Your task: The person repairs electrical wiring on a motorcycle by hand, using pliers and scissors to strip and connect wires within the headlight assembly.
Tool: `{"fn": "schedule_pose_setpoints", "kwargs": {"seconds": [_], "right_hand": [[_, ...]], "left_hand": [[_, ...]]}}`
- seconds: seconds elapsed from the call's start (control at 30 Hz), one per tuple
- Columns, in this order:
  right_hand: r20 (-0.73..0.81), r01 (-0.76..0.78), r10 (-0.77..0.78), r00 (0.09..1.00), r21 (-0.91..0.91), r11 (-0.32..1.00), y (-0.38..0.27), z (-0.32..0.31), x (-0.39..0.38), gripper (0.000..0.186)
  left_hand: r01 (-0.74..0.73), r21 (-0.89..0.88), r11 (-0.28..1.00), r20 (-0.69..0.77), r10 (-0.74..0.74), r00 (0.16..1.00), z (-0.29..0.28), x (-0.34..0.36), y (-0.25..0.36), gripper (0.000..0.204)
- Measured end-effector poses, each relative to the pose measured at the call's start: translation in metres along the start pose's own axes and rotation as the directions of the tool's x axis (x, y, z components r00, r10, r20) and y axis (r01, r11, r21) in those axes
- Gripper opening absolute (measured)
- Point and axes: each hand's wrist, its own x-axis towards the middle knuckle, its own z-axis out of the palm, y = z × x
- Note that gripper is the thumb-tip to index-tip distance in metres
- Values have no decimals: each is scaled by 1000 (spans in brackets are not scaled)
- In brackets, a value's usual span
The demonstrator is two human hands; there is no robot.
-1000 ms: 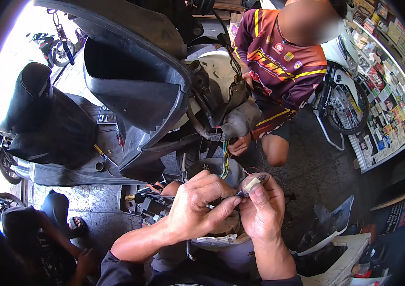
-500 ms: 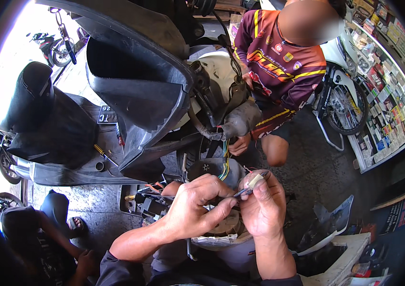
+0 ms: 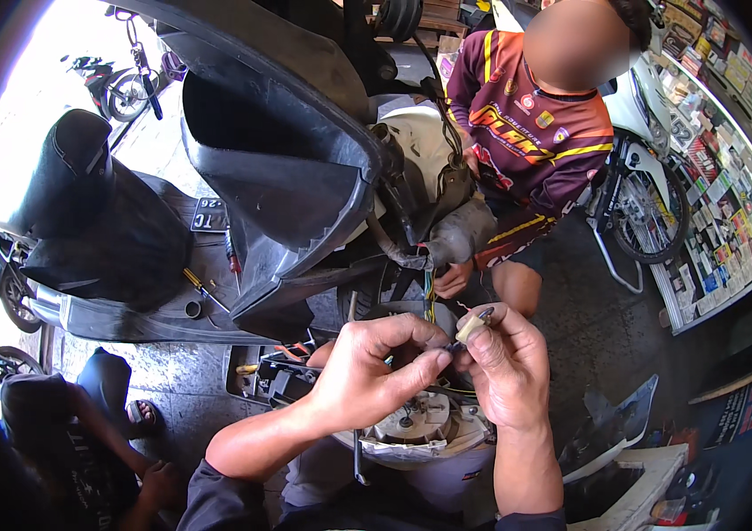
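Note:
Both my hands meet in front of me, above a round light-coloured motorbike part (image 3: 407, 423). My right hand (image 3: 510, 363) pinches a small cream-coloured block (image 3: 471, 327), which looks like a connector, between thumb and fingers. A dark tip sticks up past it. My left hand (image 3: 374, 363) has thumb and forefinger closed on a thin dark piece just below the block; its exact kind is hidden by the fingertips. Behind my hands, yellow and green wires (image 3: 430, 301) hang from a grey, wrapped motorbike part (image 3: 462, 234), where a co-worker's hand (image 3: 454, 280) rests.
A partly stripped scooter with a dark panel (image 3: 274, 190) fills the left; a yellow-handled screwdriver (image 3: 203, 288) lies on it. A tray of parts (image 3: 247, 376) sits left of my hands. The co-worker (image 3: 526, 133) is opposite. Loose panels (image 3: 615, 425) lie at right, near a display case (image 3: 721, 195).
My hands have shifted slightly right, and the cream block is turned more toward view. My left fingertips are now closer to it. The whole scene has shifted slightly right and down.

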Motion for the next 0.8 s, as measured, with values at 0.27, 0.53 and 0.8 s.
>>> {"fn": "schedule_pose_setpoints", "kwargs": {"seconds": [0.27, 0.53, 0.8], "right_hand": [[-90, 54, -60, 994, -71, 996, 0, 11, 1, 17], [-191, 58, -78, 979, -110, 992, 5, 14, 7, 20], [-94, 59, -73, 993, -149, 987, -1, 12, 10, 20]], "left_hand": [[-560, 651, 512, 21, 725, 688, 5, 15, -11, 26], [-671, 678, 301, 299, 721, 625, 0, 15, -29, 38], [-133, -29, 991, -227, 123, 966, 13, 2, -13, 18]]}}
